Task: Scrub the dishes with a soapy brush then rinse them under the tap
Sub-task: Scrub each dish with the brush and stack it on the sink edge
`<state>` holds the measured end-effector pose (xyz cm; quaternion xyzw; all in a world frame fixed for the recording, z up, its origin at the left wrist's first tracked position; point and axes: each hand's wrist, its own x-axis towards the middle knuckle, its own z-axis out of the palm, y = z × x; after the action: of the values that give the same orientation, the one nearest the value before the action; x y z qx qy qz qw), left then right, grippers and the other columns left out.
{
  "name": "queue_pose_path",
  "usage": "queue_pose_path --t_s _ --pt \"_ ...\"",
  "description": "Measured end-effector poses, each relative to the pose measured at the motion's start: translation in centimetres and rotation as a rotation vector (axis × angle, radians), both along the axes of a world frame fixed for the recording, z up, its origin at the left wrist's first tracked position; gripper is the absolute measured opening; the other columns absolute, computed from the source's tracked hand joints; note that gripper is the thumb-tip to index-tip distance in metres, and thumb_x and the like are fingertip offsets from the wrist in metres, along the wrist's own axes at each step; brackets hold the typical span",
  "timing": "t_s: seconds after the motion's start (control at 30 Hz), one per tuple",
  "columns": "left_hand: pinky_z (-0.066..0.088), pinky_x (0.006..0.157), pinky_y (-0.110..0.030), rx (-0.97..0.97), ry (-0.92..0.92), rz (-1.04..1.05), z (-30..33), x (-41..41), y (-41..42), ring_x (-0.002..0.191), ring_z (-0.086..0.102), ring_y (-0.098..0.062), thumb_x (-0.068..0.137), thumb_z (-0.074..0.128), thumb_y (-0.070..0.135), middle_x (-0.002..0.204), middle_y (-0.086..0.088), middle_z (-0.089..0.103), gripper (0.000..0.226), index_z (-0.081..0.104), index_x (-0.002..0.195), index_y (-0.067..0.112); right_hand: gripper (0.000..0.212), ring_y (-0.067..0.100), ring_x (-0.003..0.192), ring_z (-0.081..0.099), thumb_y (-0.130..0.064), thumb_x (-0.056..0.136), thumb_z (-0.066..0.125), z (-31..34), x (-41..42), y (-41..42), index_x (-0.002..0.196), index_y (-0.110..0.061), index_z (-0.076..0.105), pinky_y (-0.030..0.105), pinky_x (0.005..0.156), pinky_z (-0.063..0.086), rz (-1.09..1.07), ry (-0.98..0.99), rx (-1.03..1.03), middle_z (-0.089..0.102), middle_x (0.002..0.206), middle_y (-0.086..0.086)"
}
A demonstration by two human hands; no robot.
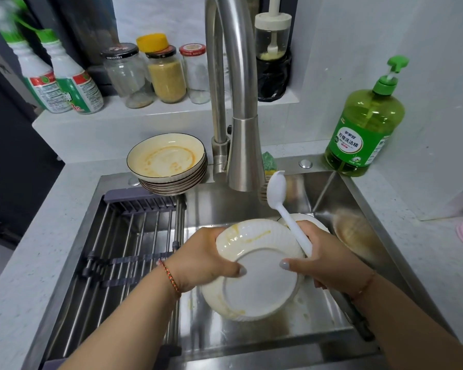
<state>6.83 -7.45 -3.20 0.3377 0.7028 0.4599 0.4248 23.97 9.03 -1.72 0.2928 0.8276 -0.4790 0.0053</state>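
Note:
A white ribbed plate (257,287) with orange smears near its top rim is tilted over the steel sink (251,340), its underside toward me. My left hand (203,260) grips its left rim, thumb on the base. My right hand (329,260) holds the right rim and also grips the handle of a white dish brush (278,193), whose head points up beside the tap (241,145). Behind the plate another white dish (313,222) shows partly. No water runs from the tap.
A stack of greasy bowls (169,164) sits at the sink's back left corner. A drying rack (123,252) spans the sink's left half. A green dish soap bottle (364,129) stands at back right. Jars (166,73) and bottles line the rear ledge. A brownish blurred dish (356,236) lies in the sink at right.

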Motion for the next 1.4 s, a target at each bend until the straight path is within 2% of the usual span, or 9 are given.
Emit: queue_pose_path --t_s 0.2,0.37,0.53,0.63,0.87,1.03,1.17,1.3,1.4 --pt "0.057 0.069 -0.035 -0.016 0.046 0.311 -2.1 -0.3 -0.9 0.071 0.067 -0.019 0.043 0.084 0.016 0.078 -0.005 0.073 0.043 0.069 0.083 0.008 0.024 0.016 0.029 0.045 -0.023 0.097 0.042 -1.9 1.9 -0.8 0.117 -0.021 0.055 0.022 0.033 0.038 -0.323 0.006 -0.067 0.057 0.05 0.004" --pt "0.049 0.055 -0.018 -0.041 0.095 0.352 -2.8 -0.3 -0.8 0.057 0.06 -0.004 0.048 0.084 0.008 0.064 0.009 0.066 0.033 0.067 0.076 0.012 0.042 0.009 0.034 0.046 -0.019 0.099 0.037 -1.9 1.9 -3.5 0.137 -0.037 0.041 0.023 0.041 0.044 -0.159 -0.047 -0.121 0.059 0.059 0.002" --pt "0.039 0.046 -0.011 -0.056 0.2 0.322 -3.6 0.3 -0.3 0.044 0.049 0.006 0.053 0.082 -0.001 0.047 0.015 0.058 0.03 0.06 0.063 0.017 0.054 0.011 0.097 0.059 -0.03 0.099 0.036 0.6 0.1 -7.4 0.147 -0.041 0.013 0.028 0.087 0.045 0.176 -0.072 0.213 0.064 0.11 0.0" --pt "0.043 0.048 -0.016 -0.047 0.225 0.3 -3.9 0.3 -0.3 0.048 0.05 0.004 0.046 0.076 0.012 0.051 0.016 0.06 0.022 0.062 0.064 0.016 0.056 0.017 0.092 0.059 -0.03 0.1 0.033 1.0 0.0 -8.5 0.147 -0.042 0.006 0.027 0.078 0.045 0.234 -0.162 0.257 0.064 0.108 0.004" --pt "0.05 0.055 -0.033 -0.087 0.296 0.285 -4.4 0.0 -1.4 0.059 0.058 -0.012 0.045 0.071 0.02 0.065 0.002 0.065 0.026 0.066 0.069 0.011 0.044 0.003 0.056 0.041 -0.016 0.099 0.035 -0.3 0.0 -3.5 0.142 -0.019 0.038 0.018 0.058 0.04 0.021 -0.197 0.121 0.04 0.065 -0.011" --pt "0.045 0.049 -0.025 -0.071 0.321 0.242 -4.9 0.9 -1.2 0.052 0.054 -0.004 0.051 0.074 0.022 0.057 -0.001 0.064 0.019 0.065 0.063 0.011 0.049 0.013 0.098 0.059 -0.025 0.099 0.036 2.4 -0.6 -7.6 0.145 -0.035 0.023 0.025 0.084 0.043 0.274 -0.097 0.185 0.063 0.112 0.001" --pt "0.045 0.048 -0.023 -0.08 0.358 0.236 -4.6 1.5 -0.7 0.052 0.057 -0.007 0.051 0.073 0.027 0.055 0.006 0.062 0.016 0.061 0.06 0.022 0.051 0.013 0.101 0.058 -0.027 0.099 0.036 2.6 -0.6 -7.0 0.145 -0.043 0.02 0.025 0.088 0.043 0.252 -0.127 0.178 0.061 0.119 0.0" --pt "0.043 0.049 -0.022 -0.099 0.42 0.24 -4.4 1.0 -1.4 0.055 0.057 -0.009 0.048 0.069 0.024 0.058 0.007 0.06 0.016 0.059 0.062 0.023 0.045 0.006 0.055 0.046 -0.019 0.096 0.035 1.0 0.1 -3.3 0.14 -0.025 0.038 0.025 0.054 0.044 0.028 -0.235 0.131 0.05 0.071 -0.008" --pt "0.044 0.049 -0.021 -0.098 0.41 0.235 -4.5 1.1 -1.6 0.057 0.059 -0.01 0.048 0.07 0.024 0.06 0.007 0.061 0.019 0.061 0.064 0.02 0.044 0.003 0.051 0.042 -0.017 0.096 0.036 0.8 0.4 -3.2 0.139 -0.023 0.04 0.015 0.049 0.037 -0.003 -0.236 0.13 0.043 0.065 -0.009"
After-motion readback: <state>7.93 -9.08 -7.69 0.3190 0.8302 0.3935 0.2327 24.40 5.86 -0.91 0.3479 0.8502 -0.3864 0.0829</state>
